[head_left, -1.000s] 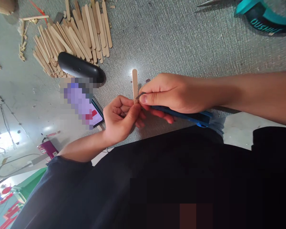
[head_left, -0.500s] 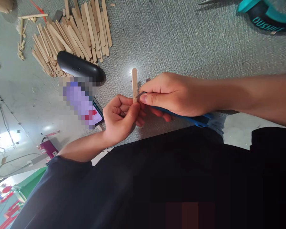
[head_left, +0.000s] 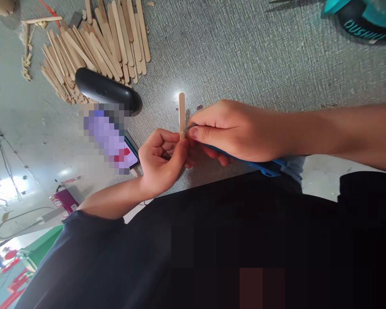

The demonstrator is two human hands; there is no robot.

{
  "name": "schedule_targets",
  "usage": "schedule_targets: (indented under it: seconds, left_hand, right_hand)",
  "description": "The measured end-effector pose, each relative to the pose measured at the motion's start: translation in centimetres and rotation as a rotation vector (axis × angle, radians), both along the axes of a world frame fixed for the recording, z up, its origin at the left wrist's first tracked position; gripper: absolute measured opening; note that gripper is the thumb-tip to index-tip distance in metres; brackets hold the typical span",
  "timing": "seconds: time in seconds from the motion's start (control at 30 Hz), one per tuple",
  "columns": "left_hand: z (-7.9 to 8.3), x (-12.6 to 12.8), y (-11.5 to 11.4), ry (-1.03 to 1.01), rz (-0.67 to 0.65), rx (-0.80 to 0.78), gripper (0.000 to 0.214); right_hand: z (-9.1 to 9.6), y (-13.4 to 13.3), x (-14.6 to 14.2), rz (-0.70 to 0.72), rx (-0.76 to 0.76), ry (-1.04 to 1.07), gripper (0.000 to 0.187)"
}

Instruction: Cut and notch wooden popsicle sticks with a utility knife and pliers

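Observation:
Between the thumb and forefinger of my left hand (head_left: 162,161) is a wooden craft stick (head_left: 182,112), pinched near its lower end, with its rounded end pointing up. My right hand (head_left: 230,128) is closed around a blue-handled utility knife (head_left: 254,165), whose long body passes under the palm toward my lap. The knife's metal blade end, beneath the right thumb, meets the stick's side just above my left fingertips. Part of the knife is hidden by the right hand.
A pile of craft sticks (head_left: 112,43) lies at the upper left, beside a black oblong case (head_left: 106,91) and a phone (head_left: 133,156) with a blurred screen. At the upper right rests a teal-and-black tool (head_left: 357,21). A purple box (head_left: 64,201) sits at the left.
Both hands stay almost in place, still holding the stick and knife. The blue handle has tilted slightly lower. The view has shifted a little.

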State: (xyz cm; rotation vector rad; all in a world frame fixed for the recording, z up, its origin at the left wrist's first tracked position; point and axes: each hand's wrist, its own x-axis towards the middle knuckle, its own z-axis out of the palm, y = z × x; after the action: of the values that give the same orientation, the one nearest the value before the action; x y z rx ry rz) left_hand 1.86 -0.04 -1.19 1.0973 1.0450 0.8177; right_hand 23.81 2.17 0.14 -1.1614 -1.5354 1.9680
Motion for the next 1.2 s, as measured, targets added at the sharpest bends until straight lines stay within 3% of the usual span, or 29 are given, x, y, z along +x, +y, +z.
schedule_targets:
  seconds: [0.27,0.47,0.77,0.97,1.2]
  left_hand:
    - [-0.8,-1.0,-0.5,0.136,-0.032,0.185,0.042]
    - [0.0,-0.7,0.0,0.049,-0.125,0.068,0.049]
    - [1.3,-0.4,0.6,-0.117,-0.135,-0.036,0.047]
    - [0.9,-0.3,0.5,-0.102,-0.111,-0.072,0.053]
    - [0.5,-0.1,0.5,-0.071,-0.047,-0.136,0.06]
  right_hand:
    - [0.7,-0.7,-0.3,0.001,0.002,-0.137,0.046]
    - [2.4,-0.7,0.4,-0.002,-0.058,-0.116,0.047]
    - [-0.3,0.3,0.1,0.084,-0.144,0.188,0.042]
    - [-0.1,0.7,0.5,0.083,-0.295,0.315,0.046]
    - [0.6,0.9,0.8,0.035,-0.21,0.216,0.049]
